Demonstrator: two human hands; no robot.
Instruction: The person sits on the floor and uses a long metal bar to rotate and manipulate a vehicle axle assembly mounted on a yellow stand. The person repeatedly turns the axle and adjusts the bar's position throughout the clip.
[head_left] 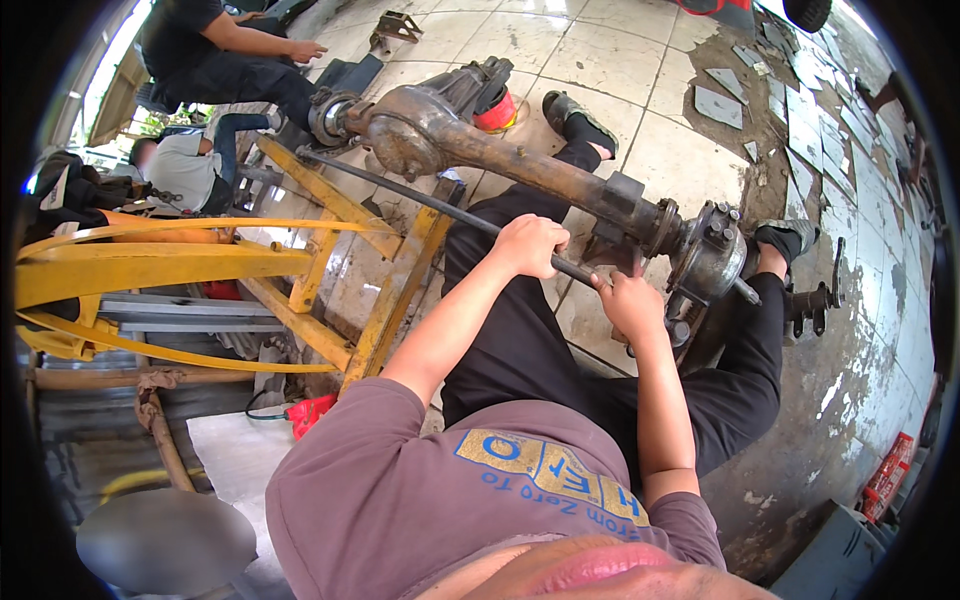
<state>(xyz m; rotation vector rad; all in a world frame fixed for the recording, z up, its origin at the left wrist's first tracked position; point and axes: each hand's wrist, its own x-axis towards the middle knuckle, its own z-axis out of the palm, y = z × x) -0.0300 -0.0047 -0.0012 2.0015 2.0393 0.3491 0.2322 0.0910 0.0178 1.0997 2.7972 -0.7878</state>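
A long dark metal rod [420, 200] runs slantwise across my lap, from beside the axle's left end down to my hands. My left hand [530, 247] is wrapped round it. My right hand [632, 305] closes round its near right end, with the thumb along the rod. Just beyond lies a rusty, greasy vehicle axle [540, 175] with a round differential housing [405, 130] on its left. At the right end of the axle is a steering knuckle [705, 260] with bolts, close to my right hand. The rod's far tip is partly hidden by the axle and yellow frame.
A yellow metal frame [165, 270] stands on the left, reaching close to my left arm. One person [220, 45] sits at the upper left; another person [185, 175] is low behind. Broken tiles [720, 107] lie at the upper right. A red tool [310, 412] rests near my left side.
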